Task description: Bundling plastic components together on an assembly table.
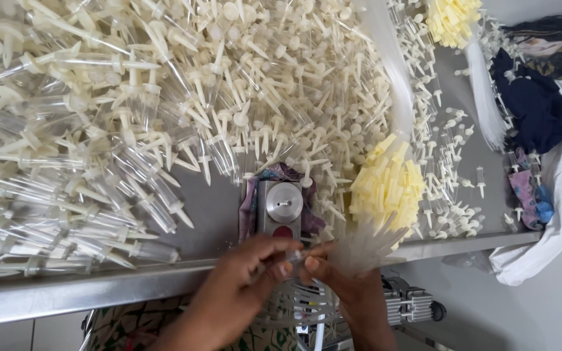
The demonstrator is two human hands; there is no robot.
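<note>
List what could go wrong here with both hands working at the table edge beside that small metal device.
The clear piece pinched between left hand and right hand sits past the table rim, so it could drop. The right hand's loose bundle of clear tubes might slip or brush the yellow caps.

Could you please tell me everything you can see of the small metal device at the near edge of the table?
The small metal device is a grey upright block with a round silver disc on its face and a dark red button below. It stands at the near edge of the metal table on a patterned cloth, amid heaped clear tubes. The left hand and right hand meet just before it; whether they touch it is unclear.
</note>
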